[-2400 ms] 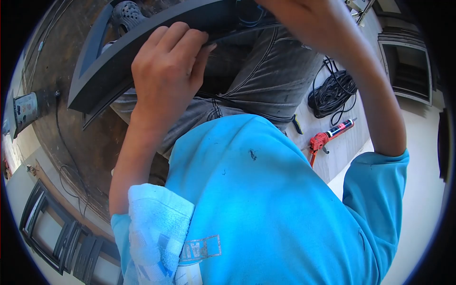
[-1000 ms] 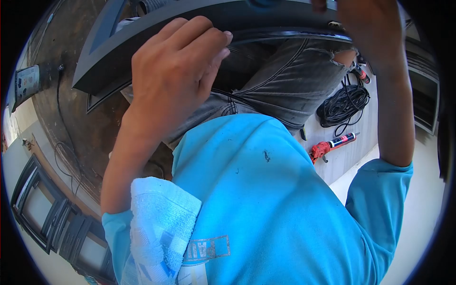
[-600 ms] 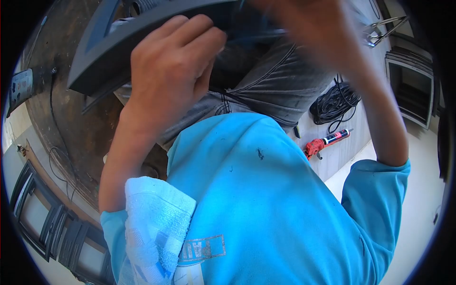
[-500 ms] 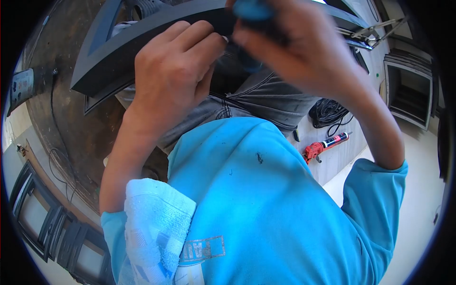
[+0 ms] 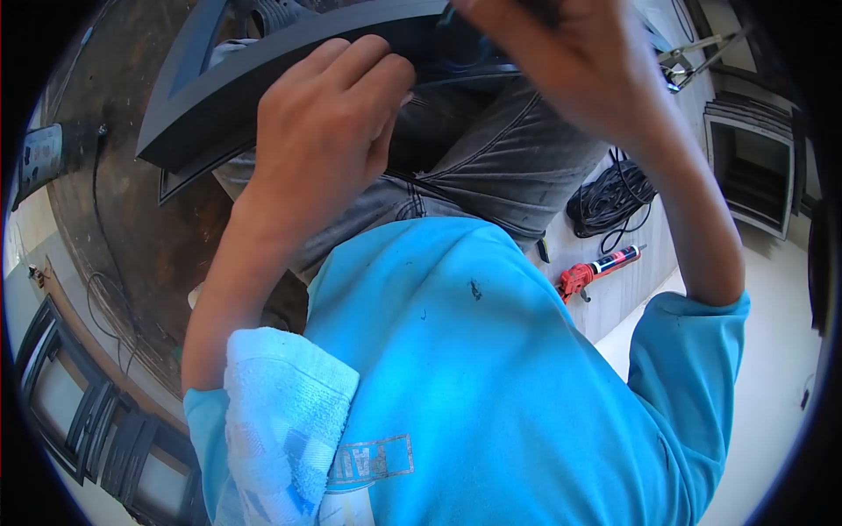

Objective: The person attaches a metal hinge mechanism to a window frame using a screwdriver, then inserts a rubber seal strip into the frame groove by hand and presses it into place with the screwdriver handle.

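A dark grey metal frame (image 5: 197, 110) lies across the lap, slanting from the left up to the top edge. My left hand (image 5: 333, 123) is at the near side of the frame, its fingers curled and pressed together; whatever they pinch is hidden. At the top edge, my right hand (image 5: 574, 66) is wrapped round a dark and blue tool (image 5: 460, 44), held over the frame. Much of this tool is blurred or out of view, so its kind cannot be made out.
A red caulking gun (image 5: 579, 279) and coiled black cable (image 5: 610, 202) lie on a pale board at the right. Metal arms (image 5: 688, 66) stick out at the upper right. More dark frames (image 5: 61, 386) stand at the lower left; a framed unit (image 5: 750, 167) is at the right.
My right hand swung down and left with the tool, then back up and right to the top edge. My left hand stays by the frame, with only small shifts.
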{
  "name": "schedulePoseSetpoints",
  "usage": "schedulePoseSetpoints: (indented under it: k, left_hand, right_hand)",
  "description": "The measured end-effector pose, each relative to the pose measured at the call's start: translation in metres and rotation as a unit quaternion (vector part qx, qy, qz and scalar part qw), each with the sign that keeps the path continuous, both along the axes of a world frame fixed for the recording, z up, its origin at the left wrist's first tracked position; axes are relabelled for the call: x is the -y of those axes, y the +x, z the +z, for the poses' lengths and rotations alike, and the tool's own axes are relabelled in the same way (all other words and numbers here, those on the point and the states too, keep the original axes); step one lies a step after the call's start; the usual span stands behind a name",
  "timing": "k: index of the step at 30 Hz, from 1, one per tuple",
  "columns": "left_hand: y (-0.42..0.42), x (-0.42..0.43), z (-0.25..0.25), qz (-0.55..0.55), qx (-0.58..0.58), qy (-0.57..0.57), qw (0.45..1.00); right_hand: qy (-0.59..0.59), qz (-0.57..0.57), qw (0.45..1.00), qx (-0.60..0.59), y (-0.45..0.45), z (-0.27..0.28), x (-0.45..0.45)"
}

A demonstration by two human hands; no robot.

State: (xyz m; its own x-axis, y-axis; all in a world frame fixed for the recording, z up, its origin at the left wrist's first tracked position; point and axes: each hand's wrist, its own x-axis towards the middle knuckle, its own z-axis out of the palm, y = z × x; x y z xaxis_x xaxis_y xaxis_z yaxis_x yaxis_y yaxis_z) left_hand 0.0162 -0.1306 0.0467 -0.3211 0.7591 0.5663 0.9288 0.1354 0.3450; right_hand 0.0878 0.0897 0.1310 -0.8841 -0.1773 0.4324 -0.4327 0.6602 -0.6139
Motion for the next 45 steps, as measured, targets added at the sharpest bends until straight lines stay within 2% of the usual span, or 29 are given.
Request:
schedulePoseSetpoints:
  k: [1,2,5,6,9,12,15,18,21,22,25,26,29,30,33,34,37,38,41,42,44,45]
  left_hand:
    - [0.0,0.001,-0.002,0.001,0.0,-0.001,1.0]
    - [0.0,0.002,-0.004,0.005,0.008,-0.001,1.0]
    - [0.003,0.004,-0.004,0.012,0.02,0.002,1.0]
    - [0.002,0.005,-0.005,0.01,0.016,-0.001,1.0]
    - [-0.002,0.008,-0.004,0.02,-0.019,0.004,1.0]
    - [-0.004,0.017,-0.01,0.025,-0.027,0.019,0.999]
    - [-0.006,0.017,-0.014,0.019,-0.026,0.031,0.999]
    - [-0.004,0.017,-0.014,0.019,-0.029,0.026,0.999]
    - [-0.002,0.016,-0.013,0.023,-0.024,0.027,0.999]
    - [-0.002,0.017,-0.014,0.026,-0.018,0.027,0.999]
    - [-0.005,0.015,-0.016,0.012,-0.008,0.06,0.998]
    - [-0.004,0.016,-0.016,0.014,-0.006,0.047,0.999]
    - [-0.005,0.016,-0.012,0.017,-0.008,0.03,0.999]
    - [-0.006,0.015,-0.011,0.019,-0.006,0.038,0.999]
    - [-0.004,0.016,-0.015,0.018,0.008,0.044,0.999]
    - [-0.004,0.016,-0.015,0.018,0.01,0.044,0.999]
    - [-0.004,0.02,-0.016,0.023,0.007,0.046,0.999]
    - [-0.007,0.022,-0.016,0.028,-0.009,0.047,0.998]
    - [-0.007,0.028,-0.017,0.035,-0.028,0.052,0.998]
    - [-0.006,0.03,-0.019,0.036,-0.023,0.056,0.998]
    - [-0.008,0.031,-0.02,0.033,-0.021,0.059,0.998]
    - [-0.008,0.03,-0.02,0.029,-0.021,0.059,0.998]
  right_hand:
    - [-0.016,0.008,1.0,-0.005,-0.007,0.003,0.002]
    - [-0.136,-0.007,0.99,0.035,0.003,0.019,0.007]
    - [-0.114,0.081,0.989,0.046,0.006,0.015,-0.001]
    - [-0.067,0.029,0.997,0.028,0.002,-0.014,0.002]
    - [-0.064,-0.026,0.996,0.062,-0.002,-0.019,0.011]
    - [0.016,-0.013,1.0,0.002,-0.007,-0.016,0.01]
    - [0.02,-0.049,0.998,-0.046,-0.007,0.002,0.03]
    - [0.009,-0.044,0.986,-0.158,-0.017,-0.011,0.027]
    - [-0.009,0.018,0.995,0.096,0.002,0.01,0.014]
    - [-0.11,0.044,0.98,0.162,0.0,0.042,0.018]
    - [-0.045,0.029,0.998,-0.039,-0.005,-0.006,0.025]
    - [0.078,0.033,0.994,-0.07,-0.01,-0.012,0.013]
    - [0.093,-0.006,0.995,0.041,-0.006,-0.001,0.017]
    - [-0.018,-0.02,0.996,0.087,-0.011,0.009,0.021]
    - [-0.171,-0.047,0.984,-0.014,-0.008,0.004,0.048]
    - [-0.06,0.012,0.994,-0.092,-0.022,-0.023,0.034]
    - [0.014,0.0,1.0,-0.009,-0.008,-0.022,0.019]
    - [-0.03,-0.024,0.998,0.042,-0.006,-0.016,0.022]
    - [-0.033,-0.074,0.996,0.04,-0.007,-0.014,0.032]
    - [0.047,-0.082,0.995,-0.028,-0.012,-0.013,0.037]
    - [0.038,-0.083,0.994,-0.052,-0.02,0.005,0.031]
    - [-0.012,-0.072,0.997,-0.036,-0.02,0.009,0.027]
